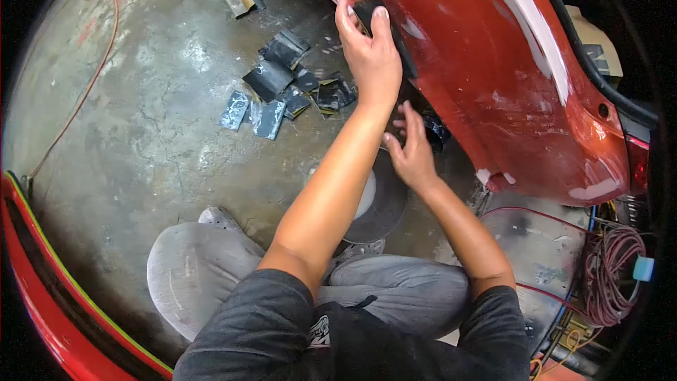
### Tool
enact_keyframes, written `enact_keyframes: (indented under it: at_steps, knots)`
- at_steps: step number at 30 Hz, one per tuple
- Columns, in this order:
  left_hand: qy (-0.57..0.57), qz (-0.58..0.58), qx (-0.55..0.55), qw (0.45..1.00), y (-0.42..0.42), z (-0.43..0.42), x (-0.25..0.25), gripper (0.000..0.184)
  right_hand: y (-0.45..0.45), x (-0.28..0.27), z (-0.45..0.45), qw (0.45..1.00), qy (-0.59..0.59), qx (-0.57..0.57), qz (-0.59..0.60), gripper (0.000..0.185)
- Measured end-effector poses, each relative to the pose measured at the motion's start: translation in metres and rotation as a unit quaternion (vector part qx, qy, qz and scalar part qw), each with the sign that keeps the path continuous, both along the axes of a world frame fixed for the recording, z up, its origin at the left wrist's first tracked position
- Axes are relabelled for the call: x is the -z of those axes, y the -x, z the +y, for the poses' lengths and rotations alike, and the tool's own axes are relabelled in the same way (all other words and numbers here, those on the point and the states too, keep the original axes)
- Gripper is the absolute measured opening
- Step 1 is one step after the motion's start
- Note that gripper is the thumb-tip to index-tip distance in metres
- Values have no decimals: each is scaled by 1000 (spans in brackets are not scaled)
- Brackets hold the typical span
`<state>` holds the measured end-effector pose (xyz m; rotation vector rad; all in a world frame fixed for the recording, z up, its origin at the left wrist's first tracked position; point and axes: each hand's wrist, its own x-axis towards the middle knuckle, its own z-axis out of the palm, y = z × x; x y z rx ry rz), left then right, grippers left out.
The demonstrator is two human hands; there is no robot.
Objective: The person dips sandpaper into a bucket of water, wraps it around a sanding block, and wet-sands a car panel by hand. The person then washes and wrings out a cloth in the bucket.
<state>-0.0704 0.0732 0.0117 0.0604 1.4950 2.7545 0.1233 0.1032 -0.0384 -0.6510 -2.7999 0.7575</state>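
Observation:
My left hand (370,53) is wrapped around a long black sanding block (368,11), held along the lower edge of a red car body panel (469,63). Fingers and palm hide part of the block. Lower and to the right, my right hand (412,152) hangs with its fingers apart and nothing in them. It is close to the panel's edge, above a round grey bucket (391,197) partly covered by my left forearm. Pale, whitish patches mark the red paint, with a long light strip (525,7) along the wheel-arch side.
Several dark sandpaper pieces (269,80) lie on the wet concrete floor (155,113), with more pieces (240,1) farther off. A thin hose (92,85) runs at left, near another red car part (49,310). A coiled red hose (612,275) sits at right.

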Motion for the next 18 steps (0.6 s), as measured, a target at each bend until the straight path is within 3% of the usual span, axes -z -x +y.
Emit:
enact_keyframes:
  at_steps: [1, 3, 5, 7, 9, 10, 11, 15, 18]
  knots:
    - [7, 29, -36, 999, 10, 15, 4, 41, -8, 15, -3, 999, 28, 25, -29, 76]
    - [84, 60, -74, 992, 11, 32, 3, 44, -28, 59, 2, 994, -81, -16, -66, 75]
    - [83, 77, -105, 988, 1, 55, 0, 51, -23, 43, -24, 984, 7, -4, -176, 74]
    - [60, 36, -93, 993, -12, 59, -14, 60, -1, 23, -36, 962, -7, 25, -272, 82]
    - [102, 8, -89, 991, -25, 60, -20, 64, -33, 76, -31, 977, -99, 46, -181, 95]
    - [90, -8, -93, 992, -41, 67, -20, 61, -30, 69, -33, 988, -88, 1, -130, 100]
    - [123, 4, -114, 986, -66, 76, -20, 63, -26, 61, -37, 976, -107, 25, -190, 102]
    - [95, 15, -11, 995, -164, 82, -18, 64, -35, 68, -16, 987, -63, -29, -146, 102]
    - [78, -28, -64, 994, -71, 74, -23, 55, -36, 64, -23, 981, -41, 12, -188, 101]
